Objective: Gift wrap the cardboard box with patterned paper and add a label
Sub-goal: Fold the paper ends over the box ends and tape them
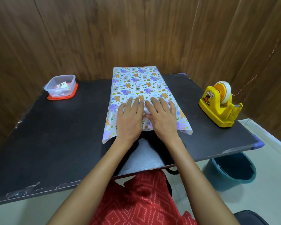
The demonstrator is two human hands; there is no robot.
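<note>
A: Why is the black worktop (55,143) arranged like this?

B: I think the middle serves for the work. The patterned paper (136,82) lies there, with its long side going away from the person, and it is folded over into a flat sleeve. The cardboard box I cannot see. I judge it is inside, under the paper, because the paper stands raised with straight edges.

A: And the things at the sides?

B: To the right of the paper, well apart, stands the yellow tape dispenser (217,108) with its roll. To the left of the paper, also well apart, is a clear plastic container (71,82) standing on its red lid, with small printed pieces (61,85) inside. Perhaps these are the labels, but they are too small to tell. Both seem within reach yet away from the folding.

A: What do the hands do?

B: The left hand (130,117) and the right hand (161,117) lie palm down, side by side, on the near half of the paper. The fingers are straight and a little spread. They grip nothing, they only press. The thumbs meet at the middle, where probably the two paper edges overlap. My judgement is that they hold this seam flat until tape is put on. The near end of the paper is open and not yet folded.
</note>
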